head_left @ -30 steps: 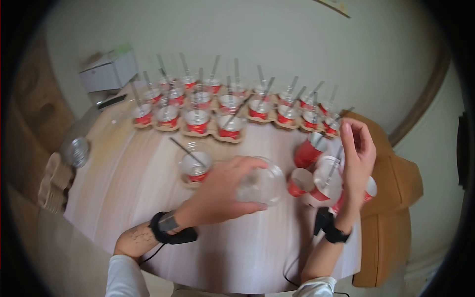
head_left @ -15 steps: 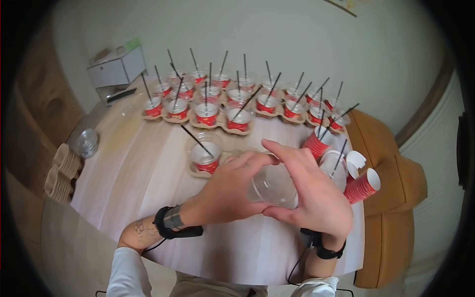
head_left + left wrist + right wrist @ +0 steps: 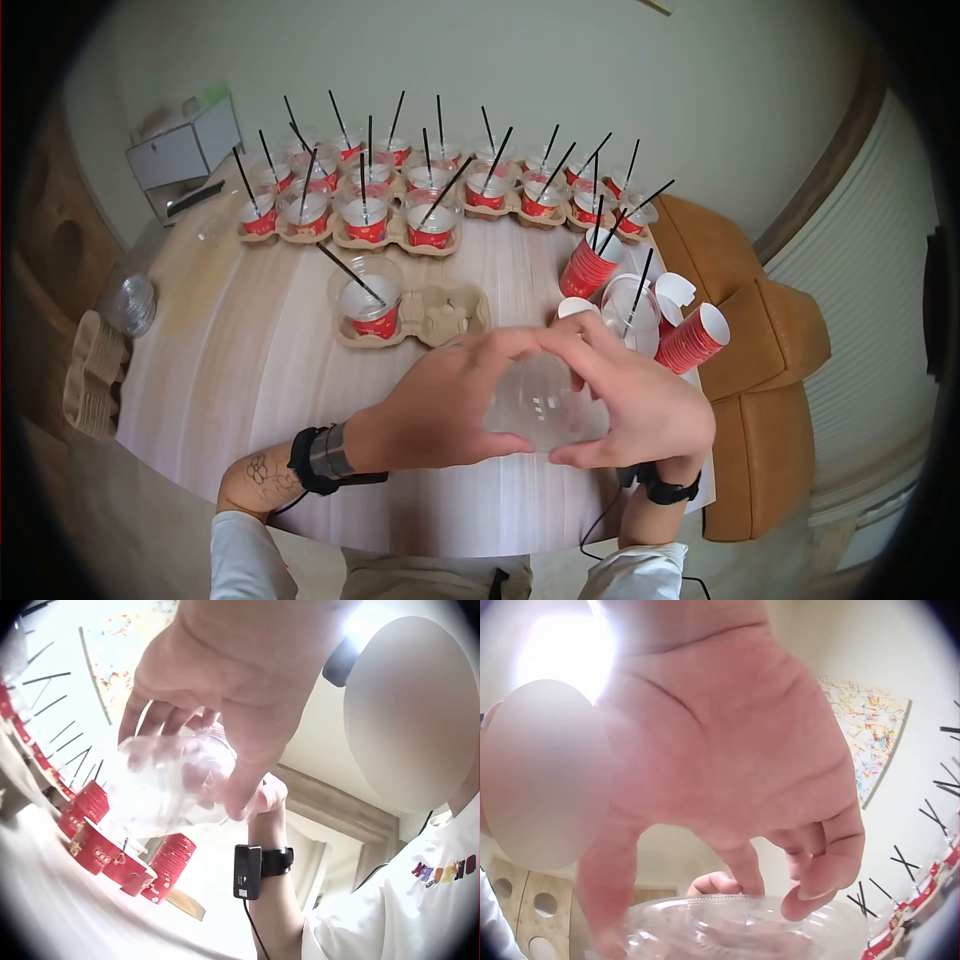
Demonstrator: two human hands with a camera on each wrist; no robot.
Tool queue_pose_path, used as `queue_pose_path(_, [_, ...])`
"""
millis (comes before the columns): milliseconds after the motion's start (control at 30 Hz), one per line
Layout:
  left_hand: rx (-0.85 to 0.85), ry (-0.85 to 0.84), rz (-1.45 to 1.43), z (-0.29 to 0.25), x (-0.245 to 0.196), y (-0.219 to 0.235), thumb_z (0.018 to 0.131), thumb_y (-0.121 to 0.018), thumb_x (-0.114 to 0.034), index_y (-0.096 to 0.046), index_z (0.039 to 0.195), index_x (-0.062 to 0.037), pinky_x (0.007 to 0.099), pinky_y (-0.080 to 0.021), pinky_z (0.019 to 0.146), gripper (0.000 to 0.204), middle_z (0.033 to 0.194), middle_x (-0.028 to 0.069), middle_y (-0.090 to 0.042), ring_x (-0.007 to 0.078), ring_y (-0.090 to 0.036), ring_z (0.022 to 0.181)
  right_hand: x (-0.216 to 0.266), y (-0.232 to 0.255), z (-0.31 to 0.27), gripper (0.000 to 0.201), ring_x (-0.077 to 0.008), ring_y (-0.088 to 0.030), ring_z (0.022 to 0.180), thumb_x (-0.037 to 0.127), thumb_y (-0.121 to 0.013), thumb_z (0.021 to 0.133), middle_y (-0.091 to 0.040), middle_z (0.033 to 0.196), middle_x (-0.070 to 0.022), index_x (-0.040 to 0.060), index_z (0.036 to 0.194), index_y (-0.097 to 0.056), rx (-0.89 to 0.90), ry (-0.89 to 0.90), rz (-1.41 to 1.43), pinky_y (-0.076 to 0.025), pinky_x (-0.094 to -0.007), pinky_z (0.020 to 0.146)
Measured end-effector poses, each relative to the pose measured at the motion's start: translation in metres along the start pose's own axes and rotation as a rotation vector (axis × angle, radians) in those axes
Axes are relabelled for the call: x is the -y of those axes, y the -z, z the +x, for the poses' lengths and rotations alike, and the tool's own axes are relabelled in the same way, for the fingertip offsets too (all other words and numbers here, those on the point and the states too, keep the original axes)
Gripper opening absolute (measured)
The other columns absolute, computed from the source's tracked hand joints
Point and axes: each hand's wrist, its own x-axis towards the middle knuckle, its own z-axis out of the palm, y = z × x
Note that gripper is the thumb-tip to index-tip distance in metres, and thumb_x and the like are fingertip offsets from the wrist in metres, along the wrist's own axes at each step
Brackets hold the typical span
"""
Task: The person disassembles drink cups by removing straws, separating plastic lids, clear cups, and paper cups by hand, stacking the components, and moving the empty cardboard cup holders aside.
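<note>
A clear plastic dome lid [image 3: 545, 405] is held between both hands above the near part of the table. My left hand [image 3: 430, 405] grips its left side, with the thumb along the near edge. From the right, my right hand [image 3: 645, 405] curls its fingers and thumb about the other side. The right wrist view shows the ridged rim of the lid [image 3: 735, 919] close below the right palm. Beyond the hands stands a cardboard cup carrier [image 3: 445, 318], with a red paper cup [image 3: 375, 325] under a clear dome and a black straw in its left place.
Rows of lidded red cups with straws [image 3: 365, 225] stand in carriers at the back. Stacked red cups [image 3: 590, 268] and a white tub [image 3: 625, 300] are at right. Clear lids [image 3: 135, 305] and stacked carriers [image 3: 92, 375] lie at the left edge.
My right hand has come down from above the red cups at the right and taken hold of the clear lid, which my left hand held alone. The head view has shifted slightly.
</note>
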Motion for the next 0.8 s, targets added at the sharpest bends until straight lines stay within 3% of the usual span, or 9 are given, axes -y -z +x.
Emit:
queue_pose_path(167, [0.097, 0.055, -0.052, 0.002, 0.006, -0.002, 0.074, -0.093, -0.021, -0.035, 0.153, -0.0082, 0.0474, -0.051, 0.101, 0.098, 0.135, 0.0226, -0.063, 0.0424, -0.063, 0.122, -0.022, 0.002, -0.055, 0.106, -0.0256, -0.062, 0.103, 0.014, -0.096, 0.066, -0.048, 0.139, -0.0128, 0.0125, 0.157, -0.042, -0.046, -0.113, -0.019, -0.055, -0.0374, 0.091])
queue_pose_path(233, [0.120, 0.090, -0.122, 0.005, 0.006, -0.003, 0.076, -0.092, -0.020, -0.033, 0.155, -0.0081, 0.0470, -0.050, 0.103, 0.100, 0.137, 0.0235, -0.062, 0.0426, -0.062, 0.124, -0.050, -0.022, -0.085, 0.105, -0.0211, -0.062, 0.105, 0.015, -0.099, 0.064, -0.047, 0.143, -0.0121, 0.0080, 0.152, -0.044, -0.440, -0.173, 0.167, -0.055, -0.0380, 0.095])
queue_pose_path(333, [0.144, 0.199, -0.265, 0.008, 0.010, -0.009, 0.078, -0.091, -0.019, -0.029, 0.158, -0.0070, 0.0447, -0.049, 0.106, 0.102, 0.140, 0.0244, -0.060, 0.0413, -0.061, 0.129, -0.069, -0.057, -0.118, 0.100, -0.0226, -0.063, 0.111, 0.017, -0.101, 0.063, -0.044, 0.151, -0.0134, 0.0048, 0.144, -0.044, -0.772, -0.275, 0.364, -0.054, -0.0393, 0.097])
queue_pose_path(400, [0.133, 0.264, -0.257, 0.008, 0.018, -0.020, 0.078, -0.093, -0.018, -0.031, 0.159, -0.0058, 0.0406, -0.048, 0.111, 0.103, 0.144, 0.0174, -0.060, 0.0310, -0.060, 0.135, -0.085, -0.082, -0.140, 0.094, -0.0264, -0.064, 0.121, 0.019, -0.102, 0.064, -0.045, 0.154, -0.0166, 0.0045, 0.137, -0.044, -1.001, -0.336, 0.432, -0.053, -0.0410, 0.101])
queue_pose_path(533, [0.157, 0.245, -0.292, 0.011, 0.026, -0.047, 0.079, -0.091, -0.018, -0.031, 0.158, -0.0051, 0.0417, -0.048, 0.110, 0.100, 0.144, 0.0223, -0.058, 0.0354, -0.058, 0.135, -0.119, -0.117, -0.181, 0.089, -0.0337, -0.057, 0.134, 0.018, -0.101, 0.065, -0.050, 0.154, -0.0218, 0.0036, 0.133, -0.046, -0.805, -0.613, 0.074, -0.048, -0.0443, 0.111])
queue_pose_path(600, [0.122, 0.243, -0.358, 0.014, 0.028, -0.064, 0.078, -0.092, -0.014, -0.032, 0.159, -0.0062, 0.0379, -0.046, 0.113, 0.102, 0.144, 0.0151, -0.058, 0.0269, -0.057, 0.136, -0.130, -0.126, -0.187, 0.085, -0.0360, -0.055, 0.137, 0.020, -0.100, 0.066, -0.050, 0.155, -0.0223, 0.0040, 0.133, -0.049, -0.794, -0.652, 0.064, -0.045, -0.0463, 0.114])
queue_pose_path(667, [0.130, 0.211, -0.401, 0.022, 0.032, -0.082, 0.078, -0.092, -0.013, -0.031, 0.159, -0.0067, 0.0384, -0.046, 0.113, 0.102, 0.145, 0.0155, -0.058, 0.0274, -0.057, 0.137, -0.133, -0.127, -0.188, 0.082, -0.0384, -0.052, 0.139, 0.022, -0.099, 0.068, -0.049, 0.156, -0.0228, 0.0044, 0.132, -0.051, -0.776, -0.688, 0.056, -0.042, -0.0483, 0.116])
queue_pose_path(733, [0.125, 0.186, -0.438, 0.031, 0.031, -0.096, 0.078, -0.092, -0.013, -0.031, 0.159, -0.0072, 0.0389, -0.046, 0.113, 0.101, 0.145, 0.0160, -0.057, 0.0278, -0.056, 0.138, -0.135, -0.122, -0.183, 0.075, -0.0415, -0.043, 0.147, 0.028, -0.093, 0.075, -0.044, 0.161, -0.0227, 0.0063, 0.136, -0.055, -0.620, -0.673, -0.220, -0.037, -0.0504, 0.121])
queue_pose_path(800, [0.161, 0.288, -0.376, 0.039, 0.028, -0.107, 0.078, -0.092, -0.014, -0.030, 0.160, -0.0082, 0.0413, -0.046, 0.114, 0.102, 0.145, 0.0171, -0.057, 0.0296, -0.055, 0.140, -0.133, -0.116, -0.180, 0.075, -0.0427, -0.040, 0.149, 0.031, -0.091, 0.078, -0.042, 0.162, -0.0231, 0.0076, 0.139, -0.055, -0.573, -0.690, -0.231, -0.034, -0.0509, 0.122])
